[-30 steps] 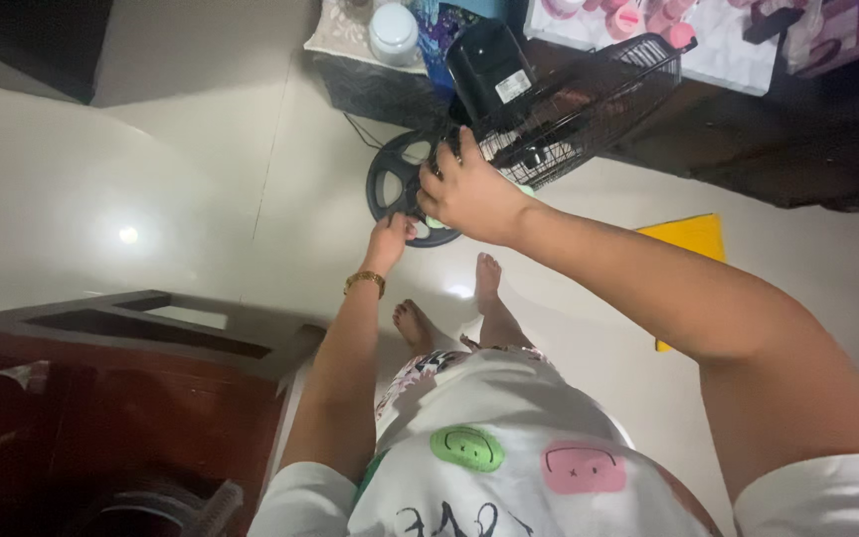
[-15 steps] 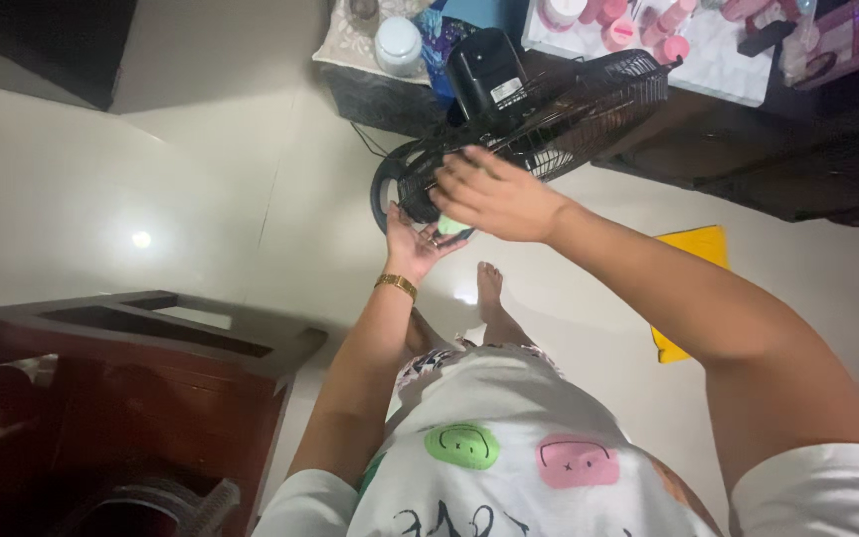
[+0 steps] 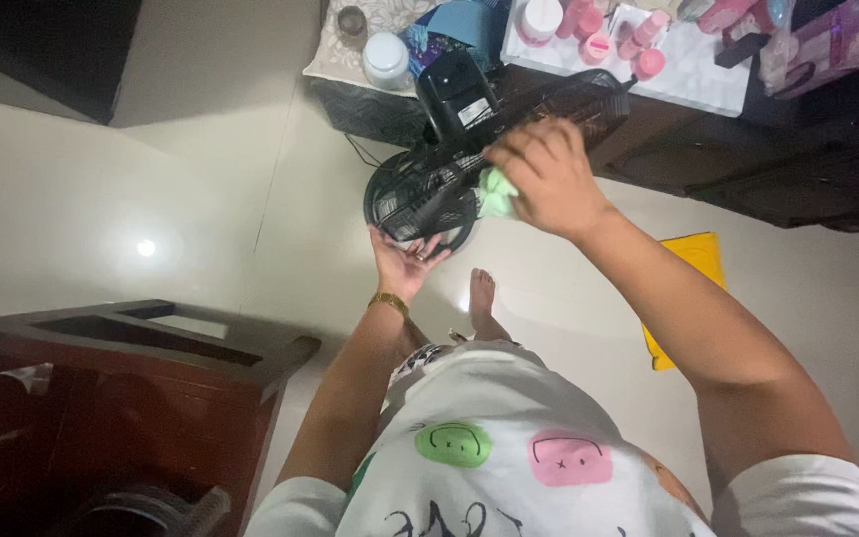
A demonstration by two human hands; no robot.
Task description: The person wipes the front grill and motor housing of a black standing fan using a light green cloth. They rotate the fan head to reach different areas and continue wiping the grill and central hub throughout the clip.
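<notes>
White jar (image 3: pixel 387 60), pink bottles (image 3: pixel 638 50), yellow cloth(?) (image 3: pixel 696 264) on floor.

This is a room in a home, shown by the glossy tiled floor (image 3: pixel 151 199) under bare feet (image 3: pixel 481 298), a dark wooden chair (image 3: pixel 131 398) at the left, a black fan (image 3: pixel 449 149), and pink bottles (image 3: pixel 638 50) and jars crowding the edge of a dark dresser (image 3: pixel 797 169).

1. A pale glossy tiled floor (image 3: pixel 151 179) carries the scene; a light glints on it.
2. A yellow cloth (image 3: pixel 698 268) lies flat on the floor.
3. A dark table (image 3: pixel 748 139) stands at the top, with a white mat (image 3: pixel 688 75) on it.
4. Pink bottles (image 3: pixel 638 45) stand on the mat.
5. A dark wooden chair (image 3: pixel 131 398) stands on the floor, lower left.
</notes>
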